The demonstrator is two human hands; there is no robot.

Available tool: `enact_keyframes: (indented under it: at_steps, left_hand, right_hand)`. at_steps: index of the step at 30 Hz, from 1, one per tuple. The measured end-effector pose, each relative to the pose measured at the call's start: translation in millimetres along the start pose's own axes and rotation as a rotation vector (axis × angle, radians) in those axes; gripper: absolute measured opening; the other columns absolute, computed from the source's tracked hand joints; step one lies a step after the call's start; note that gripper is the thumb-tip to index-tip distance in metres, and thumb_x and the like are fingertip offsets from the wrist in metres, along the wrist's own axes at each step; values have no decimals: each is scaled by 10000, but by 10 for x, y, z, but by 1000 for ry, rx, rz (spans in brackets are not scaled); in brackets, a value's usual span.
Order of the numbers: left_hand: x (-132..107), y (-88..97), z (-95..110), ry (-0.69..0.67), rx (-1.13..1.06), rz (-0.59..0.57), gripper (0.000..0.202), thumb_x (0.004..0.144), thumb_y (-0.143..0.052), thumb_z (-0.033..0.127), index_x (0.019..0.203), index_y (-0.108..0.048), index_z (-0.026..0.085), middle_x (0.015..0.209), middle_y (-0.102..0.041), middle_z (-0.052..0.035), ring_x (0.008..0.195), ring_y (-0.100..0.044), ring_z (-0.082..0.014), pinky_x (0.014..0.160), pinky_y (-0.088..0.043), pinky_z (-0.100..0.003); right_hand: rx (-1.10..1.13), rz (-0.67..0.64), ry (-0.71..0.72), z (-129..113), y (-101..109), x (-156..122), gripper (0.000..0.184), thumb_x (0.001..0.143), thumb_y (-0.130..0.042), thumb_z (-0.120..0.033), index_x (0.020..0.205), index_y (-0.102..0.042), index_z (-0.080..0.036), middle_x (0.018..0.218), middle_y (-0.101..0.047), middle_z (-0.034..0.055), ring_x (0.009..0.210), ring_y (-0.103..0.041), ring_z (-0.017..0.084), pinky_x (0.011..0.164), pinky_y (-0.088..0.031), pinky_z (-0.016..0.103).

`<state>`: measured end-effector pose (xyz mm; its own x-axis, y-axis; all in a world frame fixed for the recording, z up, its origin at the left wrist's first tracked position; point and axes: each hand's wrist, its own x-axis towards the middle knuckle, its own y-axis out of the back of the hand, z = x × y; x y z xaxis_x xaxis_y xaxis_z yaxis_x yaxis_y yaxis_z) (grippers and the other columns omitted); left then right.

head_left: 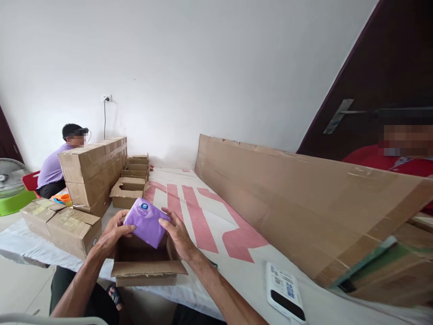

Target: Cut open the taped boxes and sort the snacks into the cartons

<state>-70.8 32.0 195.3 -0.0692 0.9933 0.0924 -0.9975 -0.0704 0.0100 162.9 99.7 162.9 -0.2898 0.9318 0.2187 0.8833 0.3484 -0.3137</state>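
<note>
Both hands grip a purple plastic-wrapped pack (147, 225) with a round blue logo near its top; its contents cannot be made out. My left hand (117, 228) closes on the left edge, thumb on the front face. On the opposite edge, my right hand (176, 230) pinches the pack with its thumb in front. The pack is tilted above an open cardboard box (147, 268), whose near flap folds outward. The box's inside is dark and partly hidden by the pack.
Taped cartons (94, 167) are stacked at left, with two closed boxes (64, 221) before them. Open boxes (130, 187) line up behind mine. A tall cardboard panel (287, 194) borders the right. A white device (286, 293) lies front right. People sit left and right.
</note>
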Motion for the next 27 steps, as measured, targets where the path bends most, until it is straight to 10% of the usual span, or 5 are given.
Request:
enact_keyframes:
  at_steps: [27]
  left_hand:
    - [-9, -22, -11, 15, 100, -101, 671, 708, -870, 567, 1272, -797, 212, 1218, -823, -117, 1174, -695, -356, 902, -500, -396]
  right_hand:
    - [-197, -19, 140, 251, 77, 160, 831, 903, -733, -694, 1638, -521, -369, 1624, -608, 18, 1581, -477, 323, 1338, -353, 556]
